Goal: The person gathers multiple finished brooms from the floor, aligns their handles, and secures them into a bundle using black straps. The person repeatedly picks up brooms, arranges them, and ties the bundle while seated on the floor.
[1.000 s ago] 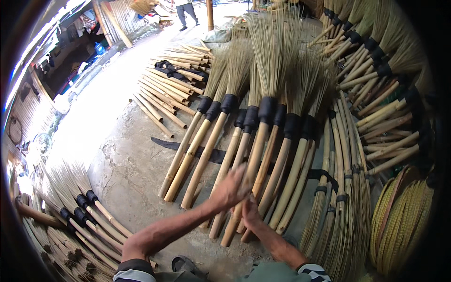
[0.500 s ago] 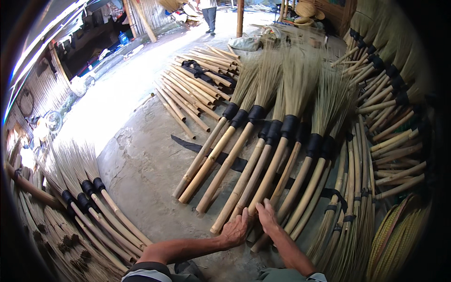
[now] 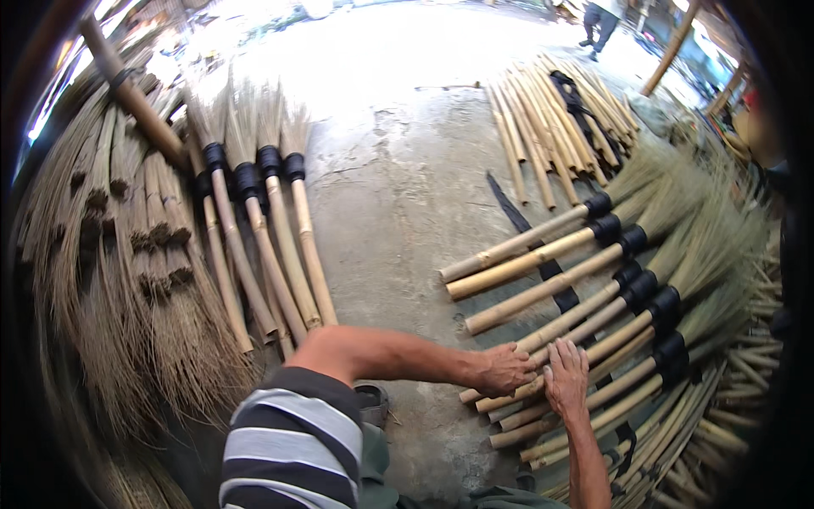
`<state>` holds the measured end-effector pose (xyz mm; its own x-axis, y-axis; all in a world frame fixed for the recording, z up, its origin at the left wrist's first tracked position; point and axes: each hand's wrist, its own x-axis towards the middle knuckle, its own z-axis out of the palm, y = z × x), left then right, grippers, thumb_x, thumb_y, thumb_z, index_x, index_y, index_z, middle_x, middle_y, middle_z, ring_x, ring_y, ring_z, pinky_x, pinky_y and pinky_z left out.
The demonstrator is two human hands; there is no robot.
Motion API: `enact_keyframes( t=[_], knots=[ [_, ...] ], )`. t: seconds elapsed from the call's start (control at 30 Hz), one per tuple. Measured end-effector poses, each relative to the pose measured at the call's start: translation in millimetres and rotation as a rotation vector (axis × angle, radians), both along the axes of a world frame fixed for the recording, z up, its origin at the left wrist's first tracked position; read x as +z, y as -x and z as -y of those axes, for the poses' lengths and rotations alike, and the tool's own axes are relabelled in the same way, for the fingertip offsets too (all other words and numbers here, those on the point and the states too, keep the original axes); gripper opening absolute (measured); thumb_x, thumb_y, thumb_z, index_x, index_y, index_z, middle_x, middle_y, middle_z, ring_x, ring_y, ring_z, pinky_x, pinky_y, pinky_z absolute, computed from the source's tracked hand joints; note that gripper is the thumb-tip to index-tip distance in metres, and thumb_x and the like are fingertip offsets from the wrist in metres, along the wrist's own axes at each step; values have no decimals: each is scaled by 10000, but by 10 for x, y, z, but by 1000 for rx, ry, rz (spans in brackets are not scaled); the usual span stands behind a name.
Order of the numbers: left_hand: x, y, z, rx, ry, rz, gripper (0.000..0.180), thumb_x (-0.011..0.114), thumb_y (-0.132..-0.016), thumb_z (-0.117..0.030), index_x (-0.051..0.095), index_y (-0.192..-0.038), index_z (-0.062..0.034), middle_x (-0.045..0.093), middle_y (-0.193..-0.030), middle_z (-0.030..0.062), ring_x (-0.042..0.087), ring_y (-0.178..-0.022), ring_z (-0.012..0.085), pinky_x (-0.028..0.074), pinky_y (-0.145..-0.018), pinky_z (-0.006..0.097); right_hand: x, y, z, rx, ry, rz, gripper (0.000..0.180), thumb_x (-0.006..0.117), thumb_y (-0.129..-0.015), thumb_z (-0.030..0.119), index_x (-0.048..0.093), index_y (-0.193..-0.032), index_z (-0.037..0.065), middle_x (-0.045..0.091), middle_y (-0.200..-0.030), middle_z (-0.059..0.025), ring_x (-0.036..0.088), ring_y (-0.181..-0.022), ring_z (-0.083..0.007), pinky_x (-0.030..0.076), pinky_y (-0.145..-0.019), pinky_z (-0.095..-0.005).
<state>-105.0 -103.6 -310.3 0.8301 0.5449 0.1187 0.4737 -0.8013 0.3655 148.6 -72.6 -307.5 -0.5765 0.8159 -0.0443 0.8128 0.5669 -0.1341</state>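
Observation:
Several brooms with bamboo handles (image 3: 543,297), black-wrapped necks and pale grass heads lie side by side in a fanned row on the right. My left hand (image 3: 504,371) is on the near ends of the handles, its fingers curled over a broom handle (image 3: 570,319). Close beside it, my right hand (image 3: 566,373) lies palm down across the handles with its fingers stretched out. Beneath the row runs a black strip (image 3: 553,273), partly hidden by the handles.
More brooms (image 3: 305,242) and bundles of dry grass (image 3: 153,229) lie at left under a slanting pole (image 3: 136,97). Loose bamboo sticks (image 3: 543,110) with black cloth on them lie on the concrete floor (image 3: 381,195) at far right. Beyond them, a person (image 3: 604,21) is on foot.
The view has swung to the left, bringing the left-hand brooms and grass bundles further in. My right hand's fingers now lie stretched over the handles; my left hand stays at the handle ends.

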Motion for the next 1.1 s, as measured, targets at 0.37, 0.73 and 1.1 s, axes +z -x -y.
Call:
enact_keyframes(
  t=[0.37, 0.73, 1.1],
  knots=[
    [-198, 4282, 616, 2115, -516, -307, 512, 711, -847, -208, 566, -1313, -51, 592, -1289, 196, 576, -1224, 398, 467, -1006, 561, -245, 15, 82, -51, -43, 7, 616, 667, -958, 161, 540, -1551, 55, 443, -1659, -140, 332, -1588, -360, 144, -1328, -606],
    [-687, 5173, 885, 2717, 182, 275, 355, 715, -852, -222, 729, -1147, -24, 779, -1100, 240, 771, -1038, 403, 609, -902, 524, -276, 116, 126, -109, -101, -57, 570, 645, -943, 144, 587, -1505, 71, 482, -1631, -124, 351, -1574, -359, 194, -1313, -608],
    [365, 3747, 341, 1544, 572, 1856, 161, 709, -982, -137, 569, -909, -108, 477, -716, -39, 516, -564, 88, 479, -499, 271, 325, 903, 403, -107, 318, -568, 501, 578, -1060, 304, 584, -1461, 3, 523, -1541, -275, 442, -1514, -397, 342, -1271, -570]
  ],
)
